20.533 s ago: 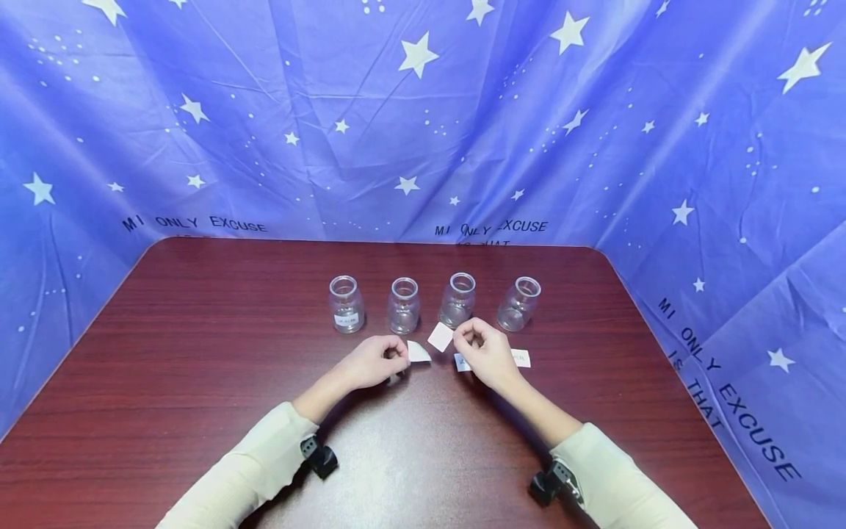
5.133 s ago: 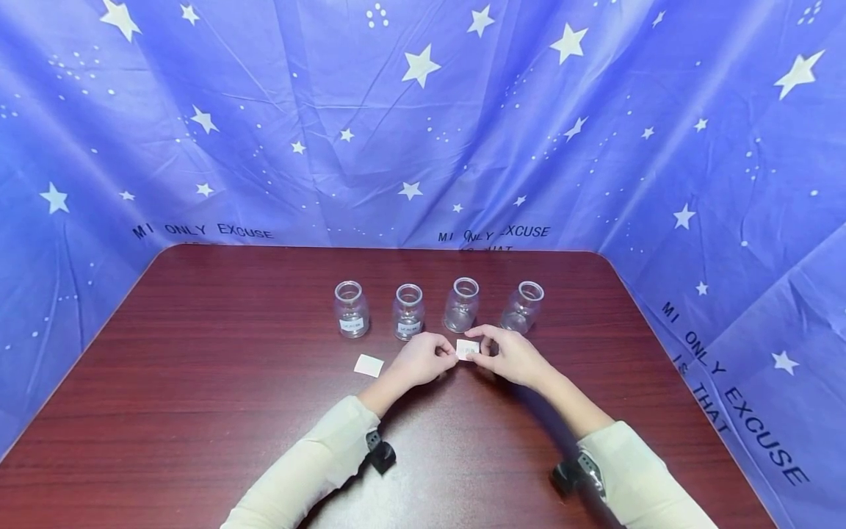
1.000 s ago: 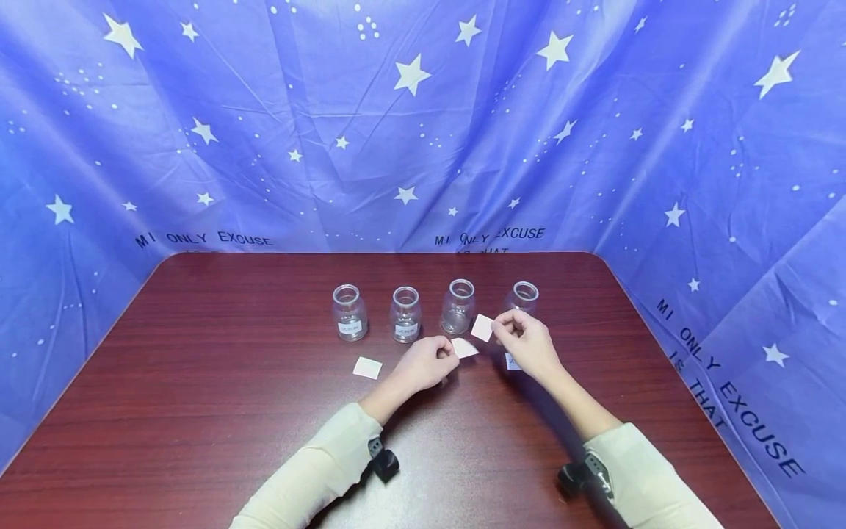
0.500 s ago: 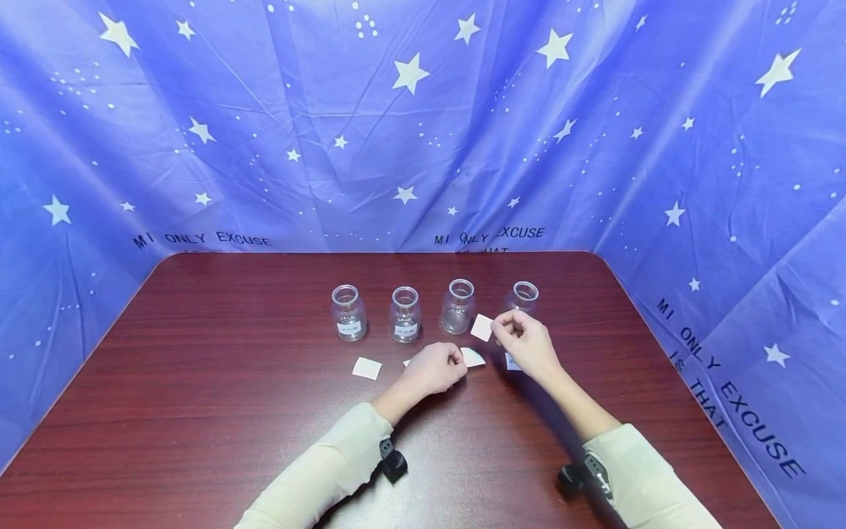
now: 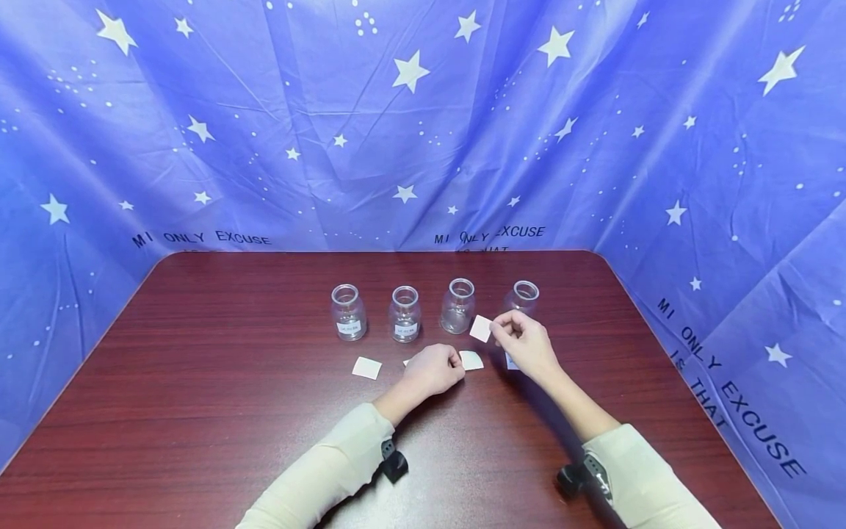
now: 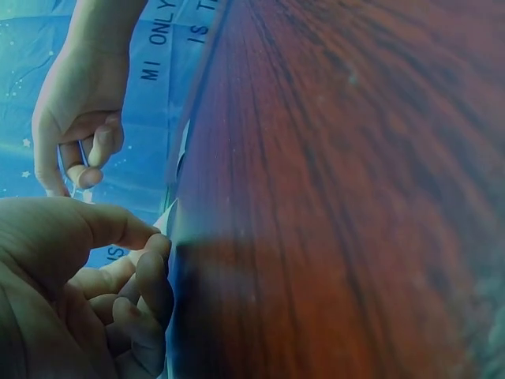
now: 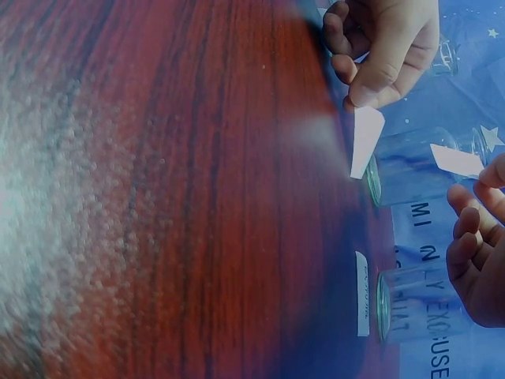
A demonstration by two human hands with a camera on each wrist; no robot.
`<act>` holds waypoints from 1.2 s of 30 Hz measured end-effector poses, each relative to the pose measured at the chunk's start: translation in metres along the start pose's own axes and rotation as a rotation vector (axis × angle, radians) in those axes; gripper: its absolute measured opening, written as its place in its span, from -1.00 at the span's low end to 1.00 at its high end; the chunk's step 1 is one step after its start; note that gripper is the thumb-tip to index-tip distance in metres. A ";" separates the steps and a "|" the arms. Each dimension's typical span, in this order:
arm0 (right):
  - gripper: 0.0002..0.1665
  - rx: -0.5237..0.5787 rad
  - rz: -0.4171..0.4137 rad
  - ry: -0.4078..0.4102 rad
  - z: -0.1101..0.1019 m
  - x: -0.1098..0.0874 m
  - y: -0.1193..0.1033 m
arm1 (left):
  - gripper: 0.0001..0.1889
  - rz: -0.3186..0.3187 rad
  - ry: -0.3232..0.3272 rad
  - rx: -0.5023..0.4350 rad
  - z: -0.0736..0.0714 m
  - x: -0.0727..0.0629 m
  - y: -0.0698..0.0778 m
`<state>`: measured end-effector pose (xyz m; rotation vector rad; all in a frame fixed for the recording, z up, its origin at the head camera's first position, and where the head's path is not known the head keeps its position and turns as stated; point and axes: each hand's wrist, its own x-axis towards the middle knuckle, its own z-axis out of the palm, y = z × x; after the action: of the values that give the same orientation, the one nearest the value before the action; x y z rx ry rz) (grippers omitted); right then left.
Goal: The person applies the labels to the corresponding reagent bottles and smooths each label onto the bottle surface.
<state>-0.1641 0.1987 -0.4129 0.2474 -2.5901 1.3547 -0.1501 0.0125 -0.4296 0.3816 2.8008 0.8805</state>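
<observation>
My right hand (image 5: 526,342) pinches a small white sticker label (image 5: 482,328) by its edge, held up in front of the gap between the two right-hand jars. Lower and to the left, my left hand (image 5: 434,367) pinches a curved piece of white backing paper (image 5: 472,360) close to the tabletop. In the right wrist view the two pieces are apart. A third glass jar (image 5: 457,308) without a label stands just behind them. Partly covered by my right hand is the rightmost jar (image 5: 525,294). A printed label (image 7: 362,296) lies on the table before it.
Two jars on the left, the outer jar (image 5: 348,312) and the inner jar (image 5: 405,314), carry white labels on their fronts. A white paper piece (image 5: 366,368) lies in front of them. Another scrap (image 5: 406,363) is mostly hidden behind my left hand.
Since 20 seconds ago the second jar has gained a label. Five seconds ago both hands were at one label; now label and backing are apart. My left hand has since moved slightly right and nearer.
</observation>
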 end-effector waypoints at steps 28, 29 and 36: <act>-0.93 -0.015 0.008 -0.009 0.000 -0.001 0.001 | -0.90 -0.025 -0.028 0.051 -0.003 -0.002 -0.001; -0.93 -0.015 0.010 -0.009 0.000 -0.001 0.001 | -0.90 -0.023 -0.028 0.052 -0.004 -0.002 -0.001; -0.93 -0.018 0.009 -0.023 0.002 -0.001 0.002 | -0.87 -0.029 -0.027 0.078 -0.005 -0.003 -0.002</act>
<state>-0.1639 0.1981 -0.4158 0.2504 -2.6238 1.3386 -0.1489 0.0071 -0.4261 0.3608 2.8143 0.7563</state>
